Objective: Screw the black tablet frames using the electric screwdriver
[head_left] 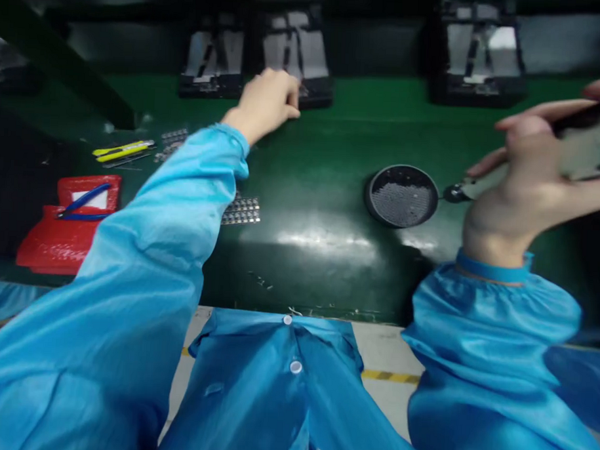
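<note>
My right hand [523,167] is wrapped round a pale electric screwdriver [591,146], blurred, its dark tip pointing left. That tip is close to the rim of a round black dish [401,223], which holds many tiny grey pieces too small to name. My left hand [271,100] reaches to the far side of the bench, its fingers curled downward at the front edge of a black tray-like unit with grey panels [313,55]. Whether anything is between those fingers is hidden. A similar black unit [214,58] stands just left of it.
Another black unit [478,54] stands at the back right. On the green bench [312,160] lie a metal-looking strip of small parts [244,211], yellow cutters [123,150], and red wrap [58,246] with blue-handled pliers [87,198]. A green post [88,80] rises at left.
</note>
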The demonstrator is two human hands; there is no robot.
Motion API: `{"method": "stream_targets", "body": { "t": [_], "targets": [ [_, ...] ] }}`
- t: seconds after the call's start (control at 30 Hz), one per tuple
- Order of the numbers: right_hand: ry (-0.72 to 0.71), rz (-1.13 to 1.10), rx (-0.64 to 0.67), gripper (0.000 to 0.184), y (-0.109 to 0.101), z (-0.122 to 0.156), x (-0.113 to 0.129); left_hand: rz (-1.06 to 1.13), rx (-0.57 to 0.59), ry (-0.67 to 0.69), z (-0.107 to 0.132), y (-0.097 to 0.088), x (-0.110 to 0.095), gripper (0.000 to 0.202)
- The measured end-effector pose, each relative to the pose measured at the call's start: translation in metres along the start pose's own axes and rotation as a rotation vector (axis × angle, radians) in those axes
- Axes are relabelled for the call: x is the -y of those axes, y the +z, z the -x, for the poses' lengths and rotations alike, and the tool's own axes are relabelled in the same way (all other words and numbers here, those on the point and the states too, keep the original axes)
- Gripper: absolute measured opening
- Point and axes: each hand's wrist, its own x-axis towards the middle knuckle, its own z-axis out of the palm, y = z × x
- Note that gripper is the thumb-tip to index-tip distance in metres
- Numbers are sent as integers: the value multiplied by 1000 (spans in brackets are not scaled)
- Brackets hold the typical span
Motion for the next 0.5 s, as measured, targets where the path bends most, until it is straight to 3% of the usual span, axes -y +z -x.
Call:
{"method": "stream_targets", "body": {
  "t": [0.07, 0.1, 0.17, 0.3, 0.37, 0.43, 0.5],
  "targets": [
    [-92, 94, 11, 57, -2, -3, -4, 63, -45, -12, -31, 11, 0, 31],
    [-120, 123, 27, 57, -3, -5, -6, 96, -49, 7, -38, 20, -10, 23],
    [-146, 145, 70, 56, -5, -7, -7, 163, -5, 101, -38, 44, -50, 8],
    [-192, 129, 116, 48, -6, -8, -6, 285, 248, 357, -1, 88, -148, 16],
    [-205, 128, 120, 45, -5, -7, -6, 258, 272, 344, 6, 99, -175, 27],
    [-205, 124, 130, 45, -5, -6, -5, 188, 191, 244, -5, 96, -170, 55],
    [-196, 114, 152, 44, -5, -5, -5, 119, 79, 123, -28, 75, -129, 76]
  ]
}}
